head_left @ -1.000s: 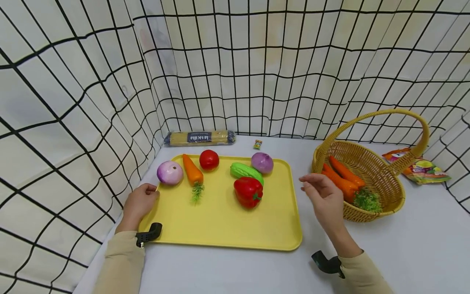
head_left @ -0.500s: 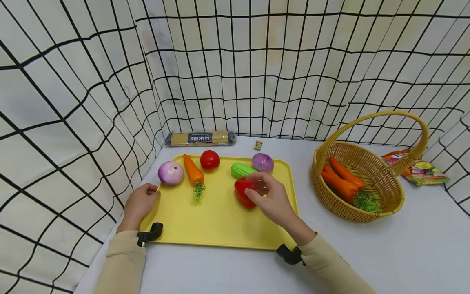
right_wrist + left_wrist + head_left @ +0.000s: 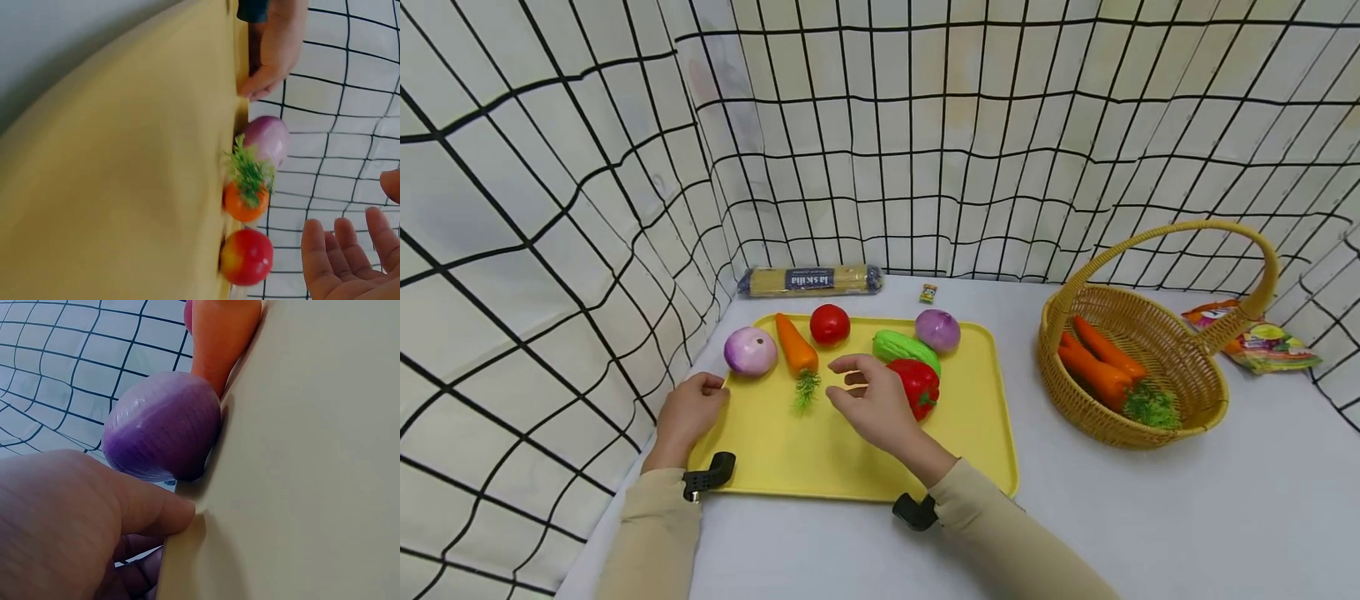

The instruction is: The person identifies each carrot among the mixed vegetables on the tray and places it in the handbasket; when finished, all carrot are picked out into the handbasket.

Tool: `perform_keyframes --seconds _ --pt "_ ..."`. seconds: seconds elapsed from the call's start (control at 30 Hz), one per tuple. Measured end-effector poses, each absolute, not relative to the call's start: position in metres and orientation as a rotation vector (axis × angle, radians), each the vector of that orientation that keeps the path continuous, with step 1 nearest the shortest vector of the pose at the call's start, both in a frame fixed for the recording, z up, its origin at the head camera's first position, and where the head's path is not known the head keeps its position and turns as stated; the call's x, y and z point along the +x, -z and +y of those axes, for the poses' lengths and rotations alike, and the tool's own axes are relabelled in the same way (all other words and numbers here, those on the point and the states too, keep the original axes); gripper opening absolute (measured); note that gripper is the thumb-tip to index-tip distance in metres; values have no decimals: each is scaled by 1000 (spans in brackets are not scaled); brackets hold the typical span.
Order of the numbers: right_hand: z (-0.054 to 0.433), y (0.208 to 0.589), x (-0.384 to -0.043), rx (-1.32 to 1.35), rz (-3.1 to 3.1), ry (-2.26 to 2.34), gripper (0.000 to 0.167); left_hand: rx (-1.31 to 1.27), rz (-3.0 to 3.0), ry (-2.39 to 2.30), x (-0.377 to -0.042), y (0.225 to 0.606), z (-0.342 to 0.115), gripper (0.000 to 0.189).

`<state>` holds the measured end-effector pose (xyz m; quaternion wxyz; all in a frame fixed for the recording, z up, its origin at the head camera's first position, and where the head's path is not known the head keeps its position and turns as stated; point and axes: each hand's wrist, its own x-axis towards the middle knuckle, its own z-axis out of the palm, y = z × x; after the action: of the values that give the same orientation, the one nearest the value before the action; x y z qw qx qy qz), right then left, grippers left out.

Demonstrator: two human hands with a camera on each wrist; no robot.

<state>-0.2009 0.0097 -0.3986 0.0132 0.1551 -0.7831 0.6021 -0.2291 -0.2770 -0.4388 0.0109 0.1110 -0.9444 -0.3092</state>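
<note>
A yellow tray (image 3: 760, 471) lies on the white table with toy vegetables on it. My left hand (image 3: 691, 412) pinches its left rim, thumb on top and fingers below, as the left wrist view shows. Above the tray's middle hovers my right hand (image 3: 876, 408), fingers loosely bent and holding nothing. A carrot (image 3: 796, 343) with green leaves is just left of it, beside a purple-white onion (image 3: 751, 351) and a tomato (image 3: 830, 325). Partly hidden behind the right hand is a red bell pepper (image 3: 919, 385). A cucumber (image 3: 906, 347) and a purple onion (image 3: 937, 331) sit farther back.
To the right stands a wicker basket (image 3: 1075, 412) with a tall handle and carrots (image 3: 1097, 375) inside. Colourful packets (image 3: 1262, 346) lie behind it. A spaghetti pack (image 3: 811, 281) and a tiny packet (image 3: 928, 293) are at the back. Black netting (image 3: 880, 154) encloses the table.
My right hand has moved left from beside the basket, across the bell pepper, to above the tray's middle near the carrot. My left hand has stayed at the tray's rim.
</note>
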Motion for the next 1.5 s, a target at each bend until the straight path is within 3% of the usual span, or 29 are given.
perform_keyframes --seconds 0.37,0.7,1.0,1.3,1.5 --pt "-27 398 -222 542 -2609 -1583 25 360 -2954 969 -231 438 -277 34" --pt "-41 404 -230 457 -2767 -1571 30 338 -2984 957 -224 443 -279 35" --pt "-51 402 -248 395 -2717 -1529 24 358 -2964 961 -228 441 -282 34" --pt "-58 409 -262 418 -2826 -1418 37 361 -2960 972 -228 439 -279 34" --pt "-59 416 -267 437 -2838 -1364 37 351 -2956 955 -231 440 -278 34"
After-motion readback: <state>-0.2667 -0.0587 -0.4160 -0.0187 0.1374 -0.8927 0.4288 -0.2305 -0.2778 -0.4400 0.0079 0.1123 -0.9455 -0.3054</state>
